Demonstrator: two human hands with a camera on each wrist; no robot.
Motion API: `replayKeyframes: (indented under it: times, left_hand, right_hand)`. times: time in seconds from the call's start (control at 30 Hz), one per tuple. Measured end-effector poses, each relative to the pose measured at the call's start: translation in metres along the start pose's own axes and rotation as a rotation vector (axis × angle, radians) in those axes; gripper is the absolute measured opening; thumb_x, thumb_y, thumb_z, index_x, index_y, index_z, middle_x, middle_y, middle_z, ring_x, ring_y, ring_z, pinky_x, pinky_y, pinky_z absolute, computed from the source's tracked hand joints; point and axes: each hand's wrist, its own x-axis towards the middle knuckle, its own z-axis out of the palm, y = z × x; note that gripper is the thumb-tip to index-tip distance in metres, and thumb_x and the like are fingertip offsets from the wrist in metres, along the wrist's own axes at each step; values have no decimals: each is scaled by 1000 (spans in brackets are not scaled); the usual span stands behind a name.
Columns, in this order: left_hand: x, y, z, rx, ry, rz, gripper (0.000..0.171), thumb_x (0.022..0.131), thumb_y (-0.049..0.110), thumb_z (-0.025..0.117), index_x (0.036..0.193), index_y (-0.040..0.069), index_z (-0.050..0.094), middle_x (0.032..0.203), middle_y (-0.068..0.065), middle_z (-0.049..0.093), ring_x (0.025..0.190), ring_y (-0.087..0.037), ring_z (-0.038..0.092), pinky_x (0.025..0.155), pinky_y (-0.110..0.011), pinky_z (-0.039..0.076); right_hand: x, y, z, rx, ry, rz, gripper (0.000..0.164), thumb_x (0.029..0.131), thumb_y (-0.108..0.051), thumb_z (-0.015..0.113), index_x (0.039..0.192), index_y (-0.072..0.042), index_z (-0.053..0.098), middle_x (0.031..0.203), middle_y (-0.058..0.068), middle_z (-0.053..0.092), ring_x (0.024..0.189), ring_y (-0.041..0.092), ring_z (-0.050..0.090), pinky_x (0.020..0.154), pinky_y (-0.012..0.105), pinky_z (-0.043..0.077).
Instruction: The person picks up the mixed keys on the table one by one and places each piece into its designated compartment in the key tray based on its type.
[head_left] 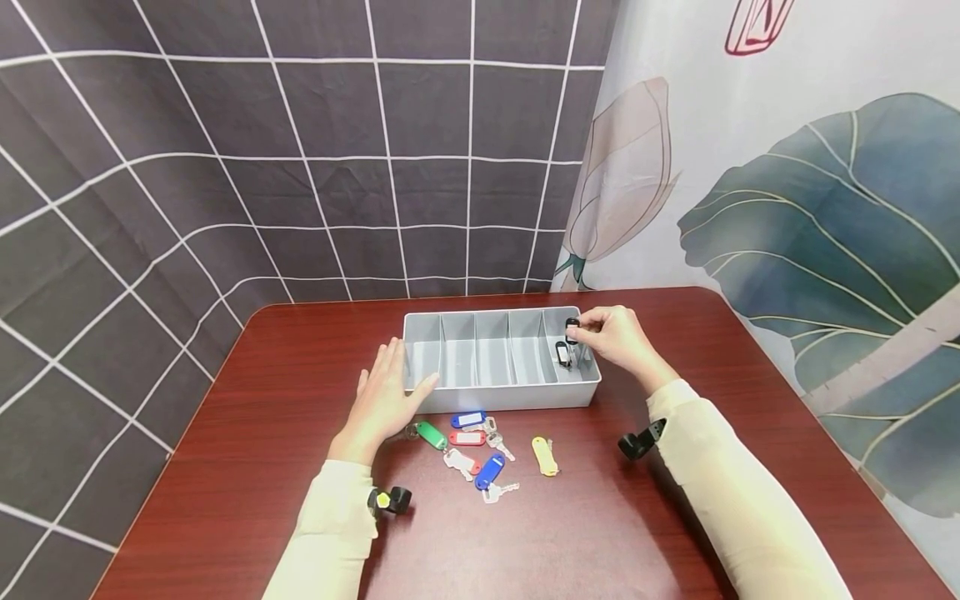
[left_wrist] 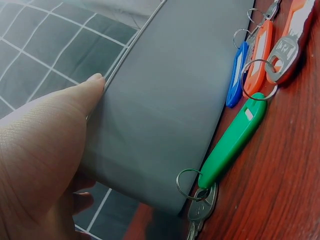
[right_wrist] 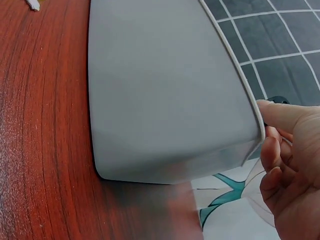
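Note:
In the head view, my right hand (head_left: pixel 619 340) pinches a black key tag (head_left: pixel 572 325) between thumb and fingertips, over the rightmost compartment of a grey divided tray (head_left: pixel 510 398). Another black key tag (head_left: pixel 562 354) with a white label lies in that same compartment. My left hand (head_left: pixel 386 393) rests against the tray's left end, fingers stretched along the side and thumb on the front rim. The left wrist view shows this thumb (left_wrist: pixel 92 90) at the rim. In the right wrist view, the tray's front wall (right_wrist: pixel 165 90) hides most of the held tag.
In front of the tray lie keys with a green tag (head_left: pixel 431 435), blue tags (head_left: pixel 490 472), red tags (head_left: pixel 467 438) and a yellow tag (head_left: pixel 545 457). The red-brown table (head_left: pixel 285 400) meets a dark checked curtain (head_left: pixel 420 192) behind and a leaf-patterned one (head_left: pixel 810 250) at right.

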Motion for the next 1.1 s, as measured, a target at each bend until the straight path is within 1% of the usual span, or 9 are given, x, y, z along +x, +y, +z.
replayKeyframes:
  times: [0.2,0.47,0.63,0.8,0.9,1.1]
  left_hand:
    - [0,-1,-1,8,-6,2,101,86,76,38,153,5,15,159,-14,14,146,-32,10,111,-61,13]
    - [1,-1,-1,9,-5,0,101,86,75,39,153,4,15,159,-14,15,146,-32,10,110,-62,13]
    - [1,0,0,6,0,0,102,85,76,39,153,3,17,158,-15,16,145,-33,11,110,-62,13]
    - [1,1,0,10,-2,-1,101,85,76,39,153,4,16,159,-14,16,146,-32,11,110,-62,13]
    - [1,1,0,12,-5,-5,101,85,76,39,153,5,15,159,-13,15,146,-32,10,111,-61,13]
    - [0,0,0,4,-1,-6,101,85,75,40,153,4,16,159,-14,16,146,-32,10,110,-61,13]
  right_hand:
    - [2,2,3,-19,-4,38,14,76,-20,81,78,-9,73,63,-3,60,58,13,51,53,25,40]
    - [7,4,6,-39,-4,72,17,76,-21,81,80,-6,73,65,0,62,60,15,53,54,27,42]
    - [9,8,9,-60,-29,94,18,76,-21,80,84,-6,74,65,-1,62,61,15,53,57,29,43]
    - [10,8,10,-68,-43,110,17,78,-22,80,83,-6,74,64,-1,60,61,15,52,56,29,41]
    - [11,8,10,-72,-44,112,17,78,-22,80,83,-7,74,64,-1,60,61,15,52,56,28,41]
    - [11,9,12,-55,-51,93,11,78,-19,80,83,-10,76,69,-3,68,63,13,58,57,27,45]
